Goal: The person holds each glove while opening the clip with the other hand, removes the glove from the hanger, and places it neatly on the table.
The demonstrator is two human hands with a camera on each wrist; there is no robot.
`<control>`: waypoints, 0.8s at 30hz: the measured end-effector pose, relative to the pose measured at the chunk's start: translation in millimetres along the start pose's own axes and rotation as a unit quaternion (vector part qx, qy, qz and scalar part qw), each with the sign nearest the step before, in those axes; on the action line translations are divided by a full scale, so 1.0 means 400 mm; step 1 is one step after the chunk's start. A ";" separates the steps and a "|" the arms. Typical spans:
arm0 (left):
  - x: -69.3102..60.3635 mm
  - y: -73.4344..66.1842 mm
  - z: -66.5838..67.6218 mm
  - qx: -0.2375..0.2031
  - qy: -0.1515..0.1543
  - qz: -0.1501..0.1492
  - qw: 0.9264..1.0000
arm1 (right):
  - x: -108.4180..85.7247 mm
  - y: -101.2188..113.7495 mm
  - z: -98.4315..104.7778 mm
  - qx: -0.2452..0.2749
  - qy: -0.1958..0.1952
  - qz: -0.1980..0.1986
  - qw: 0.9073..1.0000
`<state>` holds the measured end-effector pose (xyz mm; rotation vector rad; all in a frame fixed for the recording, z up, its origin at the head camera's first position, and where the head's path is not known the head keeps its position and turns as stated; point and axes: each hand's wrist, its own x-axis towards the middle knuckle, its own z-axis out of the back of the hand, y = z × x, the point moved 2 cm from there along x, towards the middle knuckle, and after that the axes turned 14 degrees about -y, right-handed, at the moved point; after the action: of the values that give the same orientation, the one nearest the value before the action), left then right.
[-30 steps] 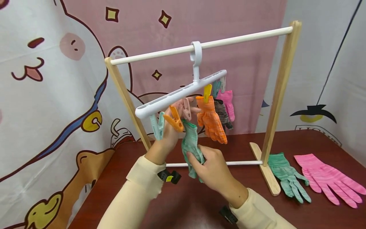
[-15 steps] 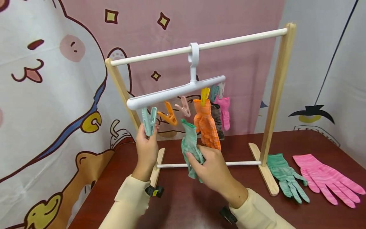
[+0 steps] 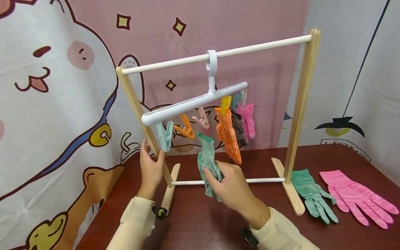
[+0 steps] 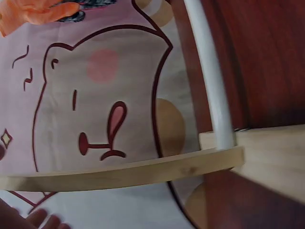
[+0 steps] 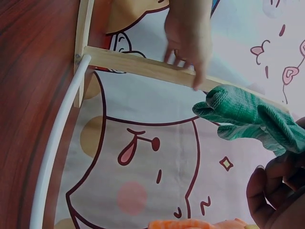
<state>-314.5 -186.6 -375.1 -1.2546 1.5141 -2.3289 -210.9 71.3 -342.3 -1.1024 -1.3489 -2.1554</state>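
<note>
My right hand grips a green knit glove below the hanger, its cuff pointing up. The glove's fingers show in the right wrist view. At the left post, my left hand is raised with fingers spread and holds nothing. Its thumb is just beside the lower end of a mint clothespin; whether they touch I cannot tell. An orange clothespin and a pale pink clothespin hang from the white hanger, gripping nothing.
On the hanger's right half, clips hold an orange glove, a dark grey glove and a pink glove. The hanger hooks over the white rod of a wooden rack. A green glove and a pink glove lie on the table.
My left hand has come from behind the clothespins leftward and down, past the mint clothespin to the left post. The hanger has swung slightly. My right hand still holds the green glove.
</note>
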 end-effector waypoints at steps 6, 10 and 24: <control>-0.007 0.033 -0.010 0.140 0.074 0.042 0.986 | 0.000 0.001 -0.001 0.006 0.005 -0.001 1.000; -0.009 0.047 -0.008 0.229 0.087 0.041 0.969 | -0.001 0.000 -0.002 0.007 0.009 -0.007 1.000; -0.010 0.051 -0.013 0.230 0.128 0.041 0.964 | 0.004 -0.002 0.012 -0.001 0.022 -0.020 1.000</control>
<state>-322.1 -191.4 -394.8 -0.7879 0.9593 -2.6498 -210.5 76.0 -340.6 -1.0314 -1.3620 -2.1967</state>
